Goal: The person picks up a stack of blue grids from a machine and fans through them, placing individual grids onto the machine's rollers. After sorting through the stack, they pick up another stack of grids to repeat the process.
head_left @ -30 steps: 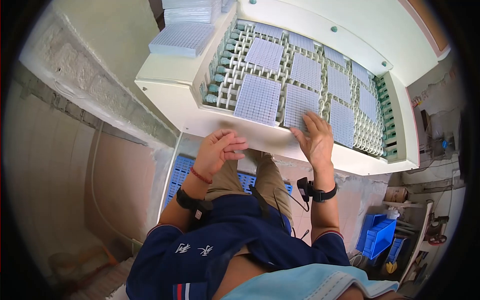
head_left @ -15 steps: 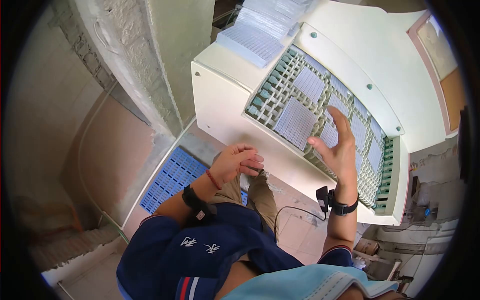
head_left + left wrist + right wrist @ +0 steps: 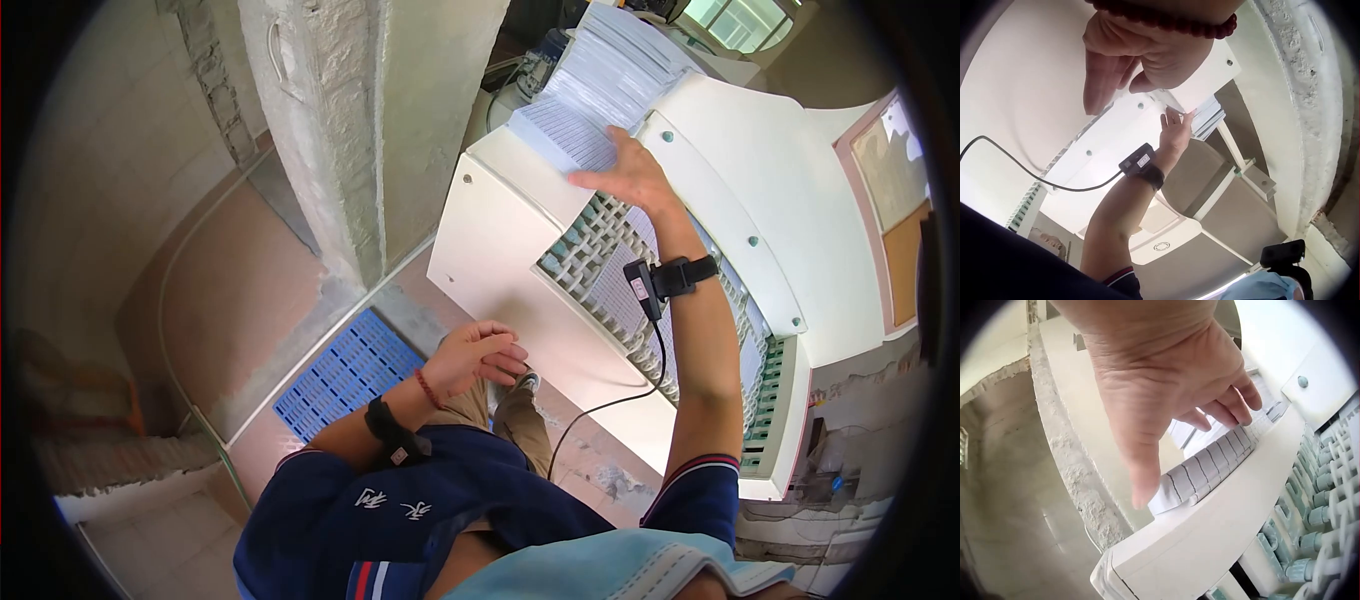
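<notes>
My right hand (image 3: 635,178) reaches over a low stack of mosaic tile sheets (image 3: 565,135) on the machine's white end ledge. Its thumb and fingers are spread. In the right wrist view, the thumb (image 3: 1145,487) is at one end of the stack's gridded edge (image 3: 1204,469), the fingertips over the far side. My left hand (image 3: 480,355) hangs in front of the machine's white side panel, loosely bent and holding nothing. More tile sheets (image 3: 612,290) lie on the machine's roller conveyor (image 3: 580,250), partly hidden by my right arm.
A taller pile of wrapped sheets (image 3: 625,60) stands behind the low stack. A rough pillar (image 3: 340,130) rises left of the machine (image 3: 520,240). A blue plastic pallet (image 3: 350,370) lies on the floor. A black cable (image 3: 600,405) trails from the right wrist camera.
The view has turned left. My right hand has left the tile sheet on the conveyor and moved up and left to the stack on the ledge. The left hand stays loosely bent at waist height.
</notes>
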The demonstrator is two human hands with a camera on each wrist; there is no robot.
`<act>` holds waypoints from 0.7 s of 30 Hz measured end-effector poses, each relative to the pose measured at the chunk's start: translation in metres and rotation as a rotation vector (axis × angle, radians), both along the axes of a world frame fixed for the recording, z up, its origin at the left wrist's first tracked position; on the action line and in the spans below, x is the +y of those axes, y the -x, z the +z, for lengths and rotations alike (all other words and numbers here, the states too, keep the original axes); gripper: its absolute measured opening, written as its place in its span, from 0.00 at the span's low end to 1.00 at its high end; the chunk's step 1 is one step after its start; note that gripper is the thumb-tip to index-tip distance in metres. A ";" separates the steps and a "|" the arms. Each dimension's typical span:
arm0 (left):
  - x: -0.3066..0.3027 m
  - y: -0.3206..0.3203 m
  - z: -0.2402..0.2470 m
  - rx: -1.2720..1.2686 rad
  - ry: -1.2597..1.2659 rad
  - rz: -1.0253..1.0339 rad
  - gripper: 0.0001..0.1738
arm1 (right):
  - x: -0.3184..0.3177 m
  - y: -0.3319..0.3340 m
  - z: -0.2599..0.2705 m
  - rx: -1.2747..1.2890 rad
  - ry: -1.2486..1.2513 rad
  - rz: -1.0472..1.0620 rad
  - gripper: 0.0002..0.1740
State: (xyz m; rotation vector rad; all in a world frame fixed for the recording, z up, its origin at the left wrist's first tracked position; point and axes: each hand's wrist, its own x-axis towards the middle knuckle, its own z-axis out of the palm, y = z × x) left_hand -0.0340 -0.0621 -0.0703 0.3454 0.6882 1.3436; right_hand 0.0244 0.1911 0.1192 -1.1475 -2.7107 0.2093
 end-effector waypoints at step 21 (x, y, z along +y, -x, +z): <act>0.063 -0.089 0.034 -0.002 -0.558 -0.166 0.32 | -0.152 -0.172 -0.109 0.755 -0.022 -0.426 0.41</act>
